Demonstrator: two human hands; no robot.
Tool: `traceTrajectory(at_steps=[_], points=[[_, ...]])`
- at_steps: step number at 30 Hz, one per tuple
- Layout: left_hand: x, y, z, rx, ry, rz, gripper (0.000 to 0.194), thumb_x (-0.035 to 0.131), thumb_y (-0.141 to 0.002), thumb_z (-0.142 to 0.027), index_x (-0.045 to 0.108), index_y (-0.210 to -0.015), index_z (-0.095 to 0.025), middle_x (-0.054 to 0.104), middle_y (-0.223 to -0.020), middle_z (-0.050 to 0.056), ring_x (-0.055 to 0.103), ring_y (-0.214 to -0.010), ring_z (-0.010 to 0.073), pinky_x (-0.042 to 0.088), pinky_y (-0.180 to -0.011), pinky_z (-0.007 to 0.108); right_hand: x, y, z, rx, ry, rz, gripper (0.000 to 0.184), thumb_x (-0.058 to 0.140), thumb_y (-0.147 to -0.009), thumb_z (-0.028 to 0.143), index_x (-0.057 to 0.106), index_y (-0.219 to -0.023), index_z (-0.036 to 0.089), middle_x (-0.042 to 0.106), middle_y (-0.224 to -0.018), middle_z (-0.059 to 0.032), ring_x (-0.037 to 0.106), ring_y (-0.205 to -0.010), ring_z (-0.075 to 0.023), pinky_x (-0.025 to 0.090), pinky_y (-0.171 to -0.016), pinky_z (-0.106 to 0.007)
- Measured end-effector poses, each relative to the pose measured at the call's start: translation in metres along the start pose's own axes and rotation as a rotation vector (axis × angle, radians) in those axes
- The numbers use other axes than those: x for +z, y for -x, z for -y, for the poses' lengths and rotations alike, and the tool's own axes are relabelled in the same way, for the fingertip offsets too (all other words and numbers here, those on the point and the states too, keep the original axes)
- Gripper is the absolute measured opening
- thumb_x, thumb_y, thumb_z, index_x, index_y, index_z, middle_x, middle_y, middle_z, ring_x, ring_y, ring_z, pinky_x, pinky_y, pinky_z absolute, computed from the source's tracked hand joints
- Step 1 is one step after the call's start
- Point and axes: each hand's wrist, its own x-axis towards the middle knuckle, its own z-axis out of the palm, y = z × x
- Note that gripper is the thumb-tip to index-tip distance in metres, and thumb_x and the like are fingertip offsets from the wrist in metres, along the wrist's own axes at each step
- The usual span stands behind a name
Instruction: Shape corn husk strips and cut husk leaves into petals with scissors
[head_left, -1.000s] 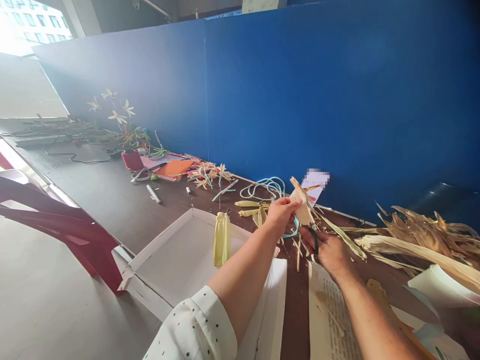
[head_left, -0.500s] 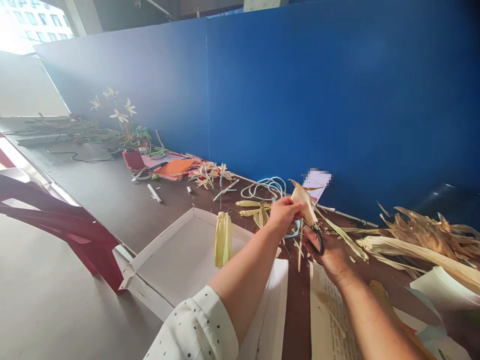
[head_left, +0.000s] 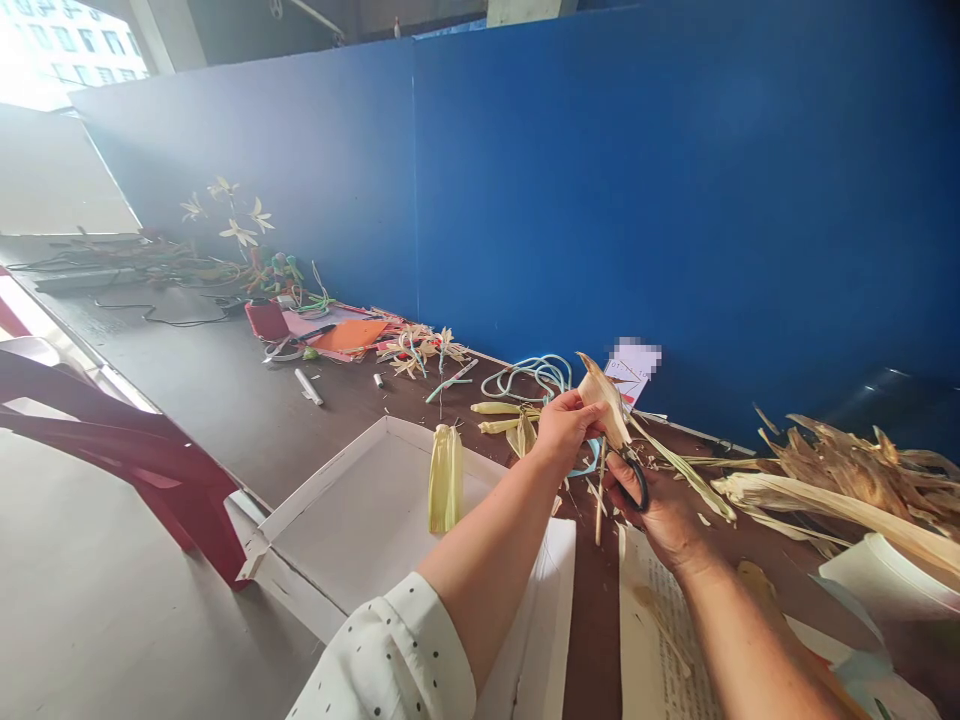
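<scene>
My left hand pinches a pale, dry corn husk piece with a brown pointed tip that sticks up. Just below and to the right, my right hand is closed round black-handled scissors. Their blades are mostly hidden near the lower edge of the husk, so I cannot tell whether they touch it. A thin straw-coloured strip hangs or lies under the hands. Left of my left forearm, a yellow-green husk bundle on a thin wire stands over the white box lid.
A heap of dry husks and a white bowl are at the right. A printed sheet lies below my right hand. Light-blue cord and husk flowers lie along the blue partition. A red chair stands left.
The husk piece in my left hand has tilted and shifted slightly left. My right hand stays almost in place with the scissors.
</scene>
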Motion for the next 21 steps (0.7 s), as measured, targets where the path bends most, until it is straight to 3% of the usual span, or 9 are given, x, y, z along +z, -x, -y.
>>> traceTrajectory(at_steps=[8,15,21], points=[[0.000,0.000,0.000,0.007,0.006,0.027,0.027,0.075,-0.060,-0.028,0.067,-0.082,-0.015,0.058,-0.068,-0.001,0.047,-0.049,0.0024,0.038,-0.050,0.016,-0.003,-0.002,-0.001,0.000,0.023,-0.001,0.038,0.060,-0.073,0.060,0.060,-0.063,0.023,0.054,-0.051,0.0006,0.044,-0.045,-0.0132,0.028,-0.042,-0.026],[0.006,0.007,-0.003,-0.011,0.008,0.025,0.026,0.077,-0.059,-0.029,0.065,-0.076,-0.014,0.056,-0.064,-0.002,0.047,-0.048,0.0026,0.038,-0.050,0.017,0.006,0.007,0.009,-0.023,-0.022,-0.123,0.036,0.063,-0.071,0.056,0.059,-0.057,0.024,0.055,-0.051,-0.0006,0.045,-0.044,-0.0143,0.027,-0.043,-0.027],[0.012,0.009,0.000,-0.046,0.031,-0.006,0.025,0.077,-0.059,-0.028,0.063,-0.073,-0.013,0.055,-0.062,-0.003,0.048,-0.047,0.0031,0.038,-0.048,0.017,0.002,0.003,0.004,-0.024,-0.003,-0.159,0.036,0.064,-0.071,0.057,0.060,-0.057,0.024,0.054,-0.048,-0.0008,0.040,-0.042,-0.0135,0.023,-0.042,-0.028]])
